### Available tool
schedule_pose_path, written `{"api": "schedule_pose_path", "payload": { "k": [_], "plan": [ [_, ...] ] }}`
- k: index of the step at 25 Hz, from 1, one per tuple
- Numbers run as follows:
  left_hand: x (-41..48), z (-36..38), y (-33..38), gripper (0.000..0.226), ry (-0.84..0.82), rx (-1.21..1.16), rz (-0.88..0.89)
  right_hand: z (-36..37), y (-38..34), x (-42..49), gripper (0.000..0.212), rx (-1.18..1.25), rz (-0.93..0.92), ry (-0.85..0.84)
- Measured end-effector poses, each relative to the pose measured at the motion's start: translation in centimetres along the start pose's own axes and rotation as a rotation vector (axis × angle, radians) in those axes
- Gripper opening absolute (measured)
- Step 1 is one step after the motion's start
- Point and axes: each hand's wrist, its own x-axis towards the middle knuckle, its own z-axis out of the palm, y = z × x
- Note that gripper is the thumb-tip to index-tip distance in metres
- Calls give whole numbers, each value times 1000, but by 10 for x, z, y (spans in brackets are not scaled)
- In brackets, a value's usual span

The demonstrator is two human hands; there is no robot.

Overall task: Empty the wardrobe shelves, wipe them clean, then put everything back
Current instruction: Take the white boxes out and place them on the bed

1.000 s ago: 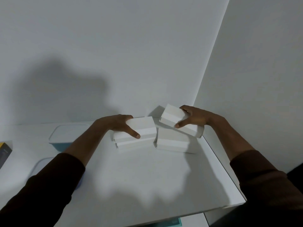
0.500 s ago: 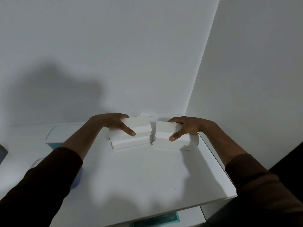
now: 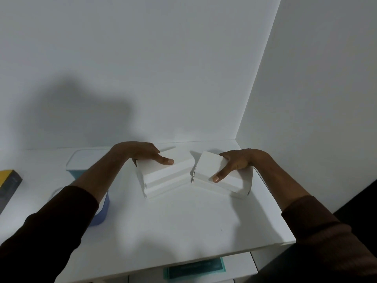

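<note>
The left hand [image 3: 142, 153] grips the left stack of white boxes [image 3: 166, 178], thumb lying on top. The right hand [image 3: 236, 163] grips the right stack's top box [image 3: 212, 170], thumb across its lid.

Head camera looks down, close, onto the shelf [image 3: 183, 231] (single view).

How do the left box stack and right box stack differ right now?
The left stack has its top box lying flat under the left hand; the right stack has its top box tilted, held by the right hand. The left stack sits nearer the teal tub. Both are plain white, on the same shelf.
</note>
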Motion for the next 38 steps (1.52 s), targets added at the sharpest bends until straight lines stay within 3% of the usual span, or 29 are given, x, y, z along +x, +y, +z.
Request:
{"api": "schedule_pose_path", "payload": {
  "k": [3,8,10,14,18,21,23,24,26,28,30,32,36,38],
  "plan": [
    [-5,14,4,69,61,-126,-44,8,-3,-4,84,74,50,95],
    [-9,46,15,81,147,-314,-125,41,-28,-7,109,297,183,423],
    [-12,56,19,86,183,-402,-143,48,-36,-11,101,322,183,387],
    [-22,71,29,82,196,-507,-177,70,-35,-14,65,656,41,313],
    [-26,90,28,80,220,-567,-123,95,-33,0,85,927,-60,386],
    [-27,97,27,89,251,-779,-82,102,-30,10,104,1060,-88,468],
    [-32,99,28,94,266,-924,-58,106,-31,5,121,1193,-64,418],
    [-34,101,26,98,274,-971,-40,107,-32,0,111,1219,-101,363],
    [-33,105,24,103,295,-1025,82,102,-30,-9,69,1195,-224,281],
    [-39,107,27,84,297,-1080,285,96,-30,-16,58,1224,-352,255],
    [-44,109,29,76,322,-1185,382,96,-28,-18,68,1239,-451,333],
    [-44,114,22,86,362,-1212,400,104,-22,-19,82,1132,-512,409],
    [-45,144,3,111,362,-1030,381,131,-3,-12,103,946,-482,342],
    [-45,154,-1,113,356,-985,391,141,-1,-8,107,932,-435,366]
  ]
}}
